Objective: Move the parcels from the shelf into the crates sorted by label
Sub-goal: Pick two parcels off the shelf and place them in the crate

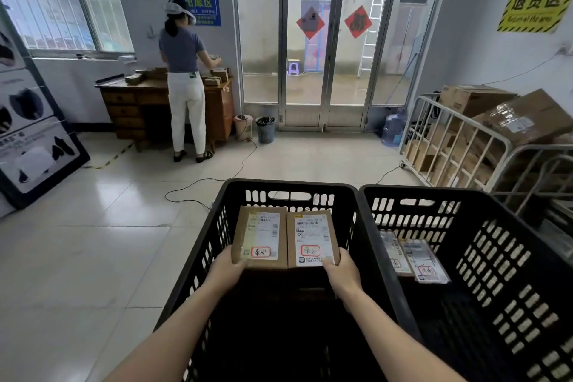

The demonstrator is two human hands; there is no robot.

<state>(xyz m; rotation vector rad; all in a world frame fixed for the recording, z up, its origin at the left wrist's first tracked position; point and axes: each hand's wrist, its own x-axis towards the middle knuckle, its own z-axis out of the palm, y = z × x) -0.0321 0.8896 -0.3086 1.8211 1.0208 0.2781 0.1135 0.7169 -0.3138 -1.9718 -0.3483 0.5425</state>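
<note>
Two black plastic crates stand side by side on the floor in front of me. Over the left crate (pixel 217 226) I hold two flat brown parcels with white labels marked in red. My left hand (pixel 228 267) grips the near edge of the left parcel (pixel 259 237). My right hand (pixel 339 270) grips the near edge of the right parcel (pixel 311 239). The two parcels touch edge to edge. Inside the right crate (pixel 496 245), two labelled parcels (pixel 414 254) lie flat near its left wall.
Another person (pixel 186 71) stands at a wooden desk (pixel 139 105) at the back left. Metal cage carts hold cardboard boxes (pixel 483 133) on the right. A cable (pixel 210 177) runs across the tiled floor. Glass doors, bins and a water bottle (pixel 393 127) are at the back.
</note>
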